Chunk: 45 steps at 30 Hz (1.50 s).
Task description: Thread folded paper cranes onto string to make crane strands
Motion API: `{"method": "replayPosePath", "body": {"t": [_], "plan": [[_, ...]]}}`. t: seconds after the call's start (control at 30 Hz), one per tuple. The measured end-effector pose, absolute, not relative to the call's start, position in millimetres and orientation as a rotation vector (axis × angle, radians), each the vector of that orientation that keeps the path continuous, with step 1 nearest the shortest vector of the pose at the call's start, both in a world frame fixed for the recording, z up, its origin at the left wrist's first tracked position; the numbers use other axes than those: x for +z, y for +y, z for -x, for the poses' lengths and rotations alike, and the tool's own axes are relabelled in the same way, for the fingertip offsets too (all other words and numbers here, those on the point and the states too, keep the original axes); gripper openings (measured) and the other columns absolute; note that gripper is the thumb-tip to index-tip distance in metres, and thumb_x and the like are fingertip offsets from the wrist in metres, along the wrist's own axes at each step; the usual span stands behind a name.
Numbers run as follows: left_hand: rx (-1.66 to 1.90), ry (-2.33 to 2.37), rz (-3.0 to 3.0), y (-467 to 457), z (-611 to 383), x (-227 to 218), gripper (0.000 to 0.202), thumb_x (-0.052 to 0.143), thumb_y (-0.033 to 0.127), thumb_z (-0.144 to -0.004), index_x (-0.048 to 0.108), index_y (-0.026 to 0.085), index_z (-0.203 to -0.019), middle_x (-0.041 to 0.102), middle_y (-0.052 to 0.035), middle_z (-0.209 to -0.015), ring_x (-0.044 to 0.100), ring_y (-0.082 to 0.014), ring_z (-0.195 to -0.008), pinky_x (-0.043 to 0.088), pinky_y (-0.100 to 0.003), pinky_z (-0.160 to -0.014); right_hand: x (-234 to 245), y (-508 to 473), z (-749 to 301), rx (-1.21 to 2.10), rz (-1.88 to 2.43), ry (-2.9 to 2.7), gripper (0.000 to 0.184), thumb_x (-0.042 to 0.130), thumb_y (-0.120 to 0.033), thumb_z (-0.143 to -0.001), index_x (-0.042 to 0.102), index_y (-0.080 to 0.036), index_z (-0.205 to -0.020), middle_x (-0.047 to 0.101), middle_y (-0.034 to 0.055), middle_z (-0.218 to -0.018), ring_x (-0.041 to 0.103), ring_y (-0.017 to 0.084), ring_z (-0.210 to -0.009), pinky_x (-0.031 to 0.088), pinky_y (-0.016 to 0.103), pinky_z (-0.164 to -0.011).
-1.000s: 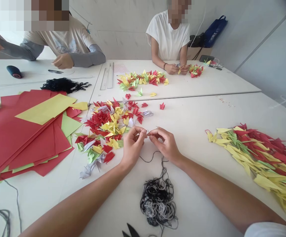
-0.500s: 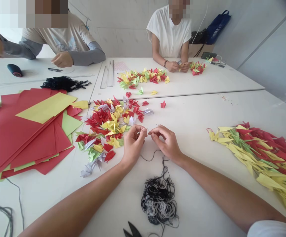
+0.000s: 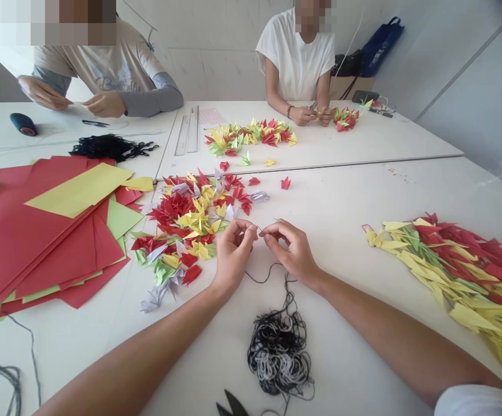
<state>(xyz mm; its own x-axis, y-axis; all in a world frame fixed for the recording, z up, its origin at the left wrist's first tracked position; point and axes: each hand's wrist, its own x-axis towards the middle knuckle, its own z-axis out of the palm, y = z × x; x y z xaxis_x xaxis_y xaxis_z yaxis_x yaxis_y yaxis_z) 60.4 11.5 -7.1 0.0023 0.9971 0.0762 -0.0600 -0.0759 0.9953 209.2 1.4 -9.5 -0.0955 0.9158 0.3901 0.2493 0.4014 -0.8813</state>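
My left hand (image 3: pixel 235 249) is closed in a pinch, and black thread (image 3: pixel 257 281) runs from beneath it. My right hand (image 3: pixel 292 249) is pinched too, on a thin needle that barely shows between its fingers. The fingertips of both hands almost meet, with a fine dark tip in the small gap. Below them lies a tangled heap of black and grey thread (image 3: pixel 279 352), a strand rising from it toward my hands. Folded paper cranes (image 3: pixel 194 214) in red, yellow, green and pale lilac are piled just left of my left hand.
Red paper sheets (image 3: pixel 60 242) are stacked at left. Strung paper cranes (image 3: pixel 459 271) lie at right. Scissors (image 3: pixel 232 404) show at the bottom edge. Across the table sit two people, near black thread (image 3: pixel 110 147), rulers (image 3: pixel 193 130) and more cranes (image 3: pixel 251 136).
My hands have stayed nearly still. The person at the far left has brought one hand inward, close to the other. The view has shifted very slightly.
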Motion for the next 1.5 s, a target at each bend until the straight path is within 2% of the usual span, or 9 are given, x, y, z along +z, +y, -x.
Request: {"method": "replayPosePath", "body": {"t": [1.1, 1.5], "plan": [[1.273, 1.142, -1.239, 11.0, -61.2, -5.4, 0.018, 0.064, 0.034, -0.088, 0.058, 0.018, -0.082, 0.054, 0.0026, -0.070, 0.039, -0.0063, -0.052, 0.032, -0.019, -0.045, -9.0, 1.2, -210.0, 0.818, 1.067, -1.591, 0.016, 0.056, -0.027, -0.096, 0.067, -0.021, -0.086, 0.065, 0.0033, -0.083, 0.058, 0.016, -0.078, 0.046, 0.031, -0.072], [1.274, 1.138, -1.228, 10.8, -61.5, -4.2, 0.023, 0.065, 0.038, -0.088, 0.057, 0.018, -0.080, 0.054, 0.0027, -0.069, 0.041, -0.0059, -0.050, 0.031, -0.019, -0.044, -8.6, 0.9, -210.2, 0.837, 1.075, -1.584, 0.016, 0.056, -0.027, -0.095, 0.067, -0.021, -0.086, 0.065, 0.0034, -0.084, 0.059, 0.017, -0.078, 0.047, 0.031, -0.073]]}}
